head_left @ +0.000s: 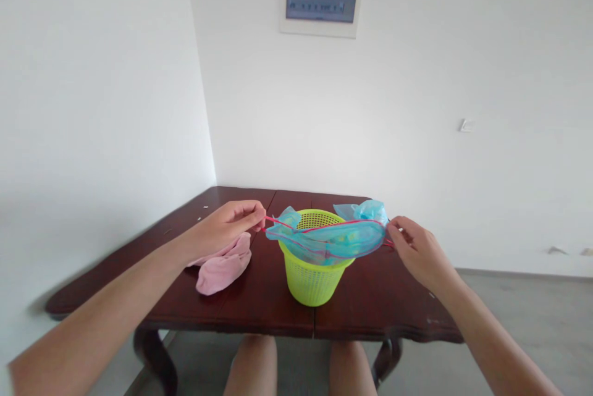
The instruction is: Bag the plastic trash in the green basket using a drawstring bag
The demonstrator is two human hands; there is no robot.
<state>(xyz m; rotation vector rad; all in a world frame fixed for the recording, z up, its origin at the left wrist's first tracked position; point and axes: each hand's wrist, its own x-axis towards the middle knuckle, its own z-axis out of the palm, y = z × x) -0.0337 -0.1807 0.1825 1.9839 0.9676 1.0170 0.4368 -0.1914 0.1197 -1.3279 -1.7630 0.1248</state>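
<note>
A thin blue drawstring garbage bag with a red cord along its edge is stretched across the mouth of a lime-green mesh wastebasket. My left hand pinches the red cord at the bag's left end, just beyond the basket rim. On the other side, my right hand has its fingers closed on the bag's right end and cord. Part of the basket's opening shows behind the bag. More crumpled blue plastic lies behind the right end; whether it belongs to the same bag, I cannot tell.
A folded pink cloth lies on the dark red wooden table, below my left hand. White walls stand behind and to the left. A breaker panel and a wall switch are on the back wall. My knees are under the table's front edge.
</note>
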